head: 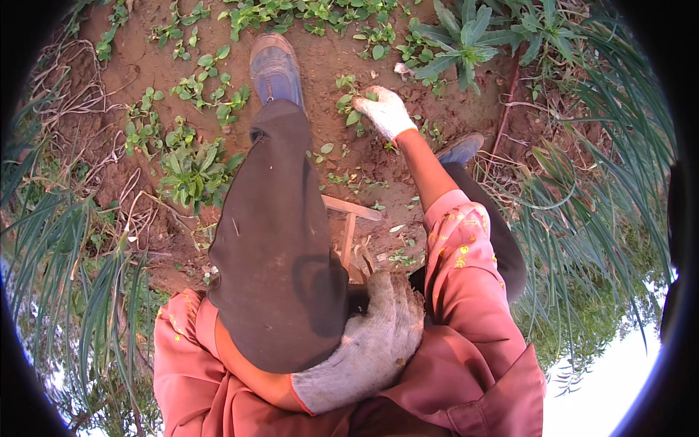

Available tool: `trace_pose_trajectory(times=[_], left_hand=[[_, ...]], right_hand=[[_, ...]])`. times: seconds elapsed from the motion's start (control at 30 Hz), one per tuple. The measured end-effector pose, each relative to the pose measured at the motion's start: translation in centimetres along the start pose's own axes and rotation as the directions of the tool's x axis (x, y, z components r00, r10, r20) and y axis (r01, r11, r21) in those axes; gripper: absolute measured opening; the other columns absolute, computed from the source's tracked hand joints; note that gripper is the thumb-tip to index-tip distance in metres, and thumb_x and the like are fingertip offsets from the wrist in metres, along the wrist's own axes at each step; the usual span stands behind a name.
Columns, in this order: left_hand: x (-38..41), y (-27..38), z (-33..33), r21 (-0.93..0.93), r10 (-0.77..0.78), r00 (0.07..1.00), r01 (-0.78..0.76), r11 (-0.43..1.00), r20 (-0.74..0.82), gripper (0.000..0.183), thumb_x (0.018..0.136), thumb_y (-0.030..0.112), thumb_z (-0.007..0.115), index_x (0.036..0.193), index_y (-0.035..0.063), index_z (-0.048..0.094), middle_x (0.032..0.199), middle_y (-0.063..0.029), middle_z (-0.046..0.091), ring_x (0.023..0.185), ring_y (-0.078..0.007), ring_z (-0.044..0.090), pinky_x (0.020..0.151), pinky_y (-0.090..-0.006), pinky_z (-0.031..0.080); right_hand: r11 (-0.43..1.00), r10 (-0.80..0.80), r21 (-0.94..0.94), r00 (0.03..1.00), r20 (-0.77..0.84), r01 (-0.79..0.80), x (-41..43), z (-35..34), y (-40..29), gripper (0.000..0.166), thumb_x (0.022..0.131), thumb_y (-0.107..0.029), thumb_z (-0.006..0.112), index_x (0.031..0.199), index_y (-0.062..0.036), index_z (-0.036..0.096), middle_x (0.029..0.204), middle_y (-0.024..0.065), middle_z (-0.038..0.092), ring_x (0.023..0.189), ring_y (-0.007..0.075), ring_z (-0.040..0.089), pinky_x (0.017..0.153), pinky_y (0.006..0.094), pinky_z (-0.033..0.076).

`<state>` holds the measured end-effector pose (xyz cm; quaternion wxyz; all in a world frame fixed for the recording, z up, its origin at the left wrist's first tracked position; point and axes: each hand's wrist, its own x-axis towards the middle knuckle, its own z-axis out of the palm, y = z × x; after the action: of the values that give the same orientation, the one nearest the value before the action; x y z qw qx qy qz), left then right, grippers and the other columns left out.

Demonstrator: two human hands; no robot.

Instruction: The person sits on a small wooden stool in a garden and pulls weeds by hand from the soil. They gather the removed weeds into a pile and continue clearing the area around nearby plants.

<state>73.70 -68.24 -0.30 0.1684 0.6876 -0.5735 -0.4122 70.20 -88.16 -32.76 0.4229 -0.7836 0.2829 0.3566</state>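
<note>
My right hand (pixel 385 112), in a white knit glove with an orange cuff, reaches out over the soil, its fingertips closed on a small leafy weed (pixel 349 101). Across my lap lies my left hand (pixel 377 338) in a soiled, greyish knit glove, beside the inner side of my bent left knee. Its fingers point forward over the ground; their tips are dirty and partly hard to make out. A thin dark pointed piece (pixel 369 263) shows near these fingertips; whether the hand holds it cannot be told.
A wooden frame (pixel 349 210) stands between my legs. My left shoe (pixel 276 68) and right shoe (pixel 461 148) rest on moist soil. Low weeds (pixel 207 90), a larger leafy plant (pixel 196 169) and a spiky-leaved plant (pixel 469 41) grow ahead. Long narrow-leaved plants (pixel 579 229) line both sides, with a reddish stem (pixel 510 98) at right.
</note>
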Motion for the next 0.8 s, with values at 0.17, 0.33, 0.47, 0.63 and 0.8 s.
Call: trace_pose_trajectory(times=[0.17, 0.33, 0.47, 0.63, 0.8], left_hand=[[-0.4, 0.0, -0.2, -0.009, -0.009, 1.0, 0.009, 1.0, -0.012, 0.042, 0.07, 0.011, 0.057, 0.109, -0.0063, 0.058, 0.112, -0.0287, 0.057, 0.103, -0.0417, 0.056, 0.088, -0.0455, 0.046], [-0.5, -0.9, 0.1, -0.019, -0.013, 1.0, 0.012, 1.0, -0.027, 0.042, 0.071, 0.011, 0.057, 0.109, -0.0063, 0.058, 0.111, -0.0285, 0.057, 0.103, -0.0415, 0.056, 0.088, -0.0454, 0.046], [-0.5, -1.7, 0.1, -0.014, -0.001, 0.999, 0.0, 1.0, -0.035, 0.042, 0.071, 0.011, 0.057, 0.109, -0.0063, 0.058, 0.111, -0.0283, 0.057, 0.102, -0.0414, 0.056, 0.088, -0.0454, 0.046], [-0.7, -1.4, -0.1, -0.017, -0.041, 0.999, 0.041, 0.999, -0.031, 0.042, 0.071, 0.011, 0.057, 0.109, -0.0064, 0.059, 0.11, -0.0281, 0.057, 0.102, -0.0412, 0.056, 0.088, -0.0453, 0.046], [-0.8, -1.6, 0.0, -0.021, -0.043, 0.999, 0.042, 0.999, -0.031, 0.041, 0.071, 0.011, 0.057, 0.108, -0.0064, 0.059, 0.11, -0.0279, 0.057, 0.102, -0.041, 0.056, 0.088, -0.0452, 0.046]], right_hand=[[0.922, -0.14, -0.357, 0.989, 0.057, 0.151, -1.3, -1.4, -0.1, 0.06, 0.073, -0.034, 0.07, 0.126, -0.014, 0.049, 0.108, 0.0175, 0.064, 0.1, 0.0314, 0.062, 0.087, 0.0402, 0.048], [0.614, -0.433, -0.73, 0.901, 0.006, 0.3, 0.4, -3.1, -5.0, 0.03, 0.077, -0.019, 0.066, 0.107, -0.0189, 0.06, 0.115, 0.0109, 0.057, 0.1, 0.034, 0.061, 0.081, 0.0405, 0.051], [0.635, -0.533, -0.714, 0.836, -0.131, 0.294, 4.4, -3.7, -5.1, 0.048, 0.077, -0.005, 0.055, 0.122, -0.0199, 0.05, 0.136, 0.0166, 0.046, 0.102, 0.038, 0.06, 0.085, 0.0446, 0.05], [0.85, -0.218, -0.524, 0.943, -0.252, 0.057, 7.9, -2.9, -5.6, 0.034, 0.091, -0.025, 0.036, 0.116, -0.0103, 0.052, 0.119, 0.0207, 0.058, 0.098, 0.0415, 0.06, 0.087, 0.045, 0.047], [0.852, -0.268, -0.516, 0.919, -0.289, 0.086, 8.9, -3.1, -4.9, 0.034, 0.091, -0.032, 0.036, 0.095, -0.0069, 0.059, 0.102, 0.0203, 0.063, 0.091, 0.0418, 0.06, 0.084, 0.0459, 0.047]])
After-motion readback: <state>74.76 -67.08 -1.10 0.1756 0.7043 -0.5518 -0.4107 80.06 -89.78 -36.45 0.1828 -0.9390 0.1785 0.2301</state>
